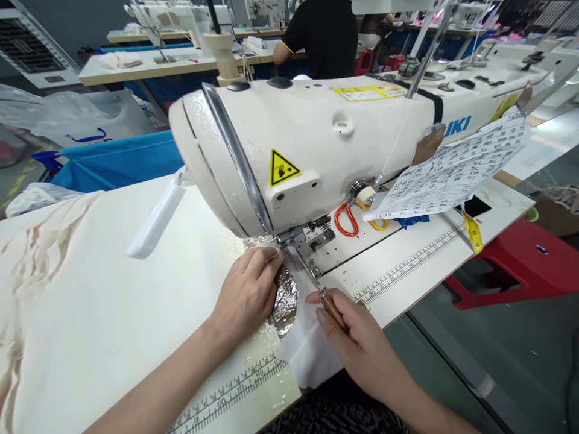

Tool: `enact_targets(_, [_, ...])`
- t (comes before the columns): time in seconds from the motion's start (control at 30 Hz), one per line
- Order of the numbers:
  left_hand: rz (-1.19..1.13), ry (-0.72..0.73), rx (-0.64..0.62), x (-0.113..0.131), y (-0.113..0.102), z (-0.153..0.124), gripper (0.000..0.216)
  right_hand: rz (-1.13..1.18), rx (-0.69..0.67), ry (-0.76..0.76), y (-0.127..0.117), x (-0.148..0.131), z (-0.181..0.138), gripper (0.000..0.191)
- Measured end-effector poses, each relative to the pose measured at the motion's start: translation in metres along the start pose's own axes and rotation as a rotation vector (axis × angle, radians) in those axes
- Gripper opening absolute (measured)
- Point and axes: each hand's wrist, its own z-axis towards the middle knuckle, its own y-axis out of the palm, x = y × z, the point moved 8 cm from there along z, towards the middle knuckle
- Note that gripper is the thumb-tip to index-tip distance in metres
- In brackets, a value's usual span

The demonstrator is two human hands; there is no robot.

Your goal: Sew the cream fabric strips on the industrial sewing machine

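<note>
My left hand [251,289] lies on the sewing table with its fingers bent, pressing a shiny silver piece of fabric [286,304] just in front of the presser foot [289,238]. My right hand [357,337] pinches a thin metal awl with a wooden handle [332,308]; its tip points up toward the needle area. A white cloth [307,349] lies under the silver piece and hangs over the table's front edge. The cream sewing machine [325,144] fills the middle of the view.
Orange and yellow scissor handles [346,220] lie under a printed paper sheet [456,169] taped to the machine. A yellow tape measure [473,232] hangs at the right. A red stool [520,259] stands beside the table. Another person in black [323,33] sits at a far bench.
</note>
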Motion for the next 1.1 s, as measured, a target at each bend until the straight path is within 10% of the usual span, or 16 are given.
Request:
enact_targets(0.6, [0.076,0.012,-0.092,0.002,0.011,-0.002,0.033,-0.152,-0.018,-0.098,0.004,-0.017,0.009,0.02])
enact_targets(1.1, [0.08,-0.209,-0.139,-0.021,0.018,0.015,0.022,-0.408,0.057,-0.684,0.033,-0.084,-0.019,0.029])
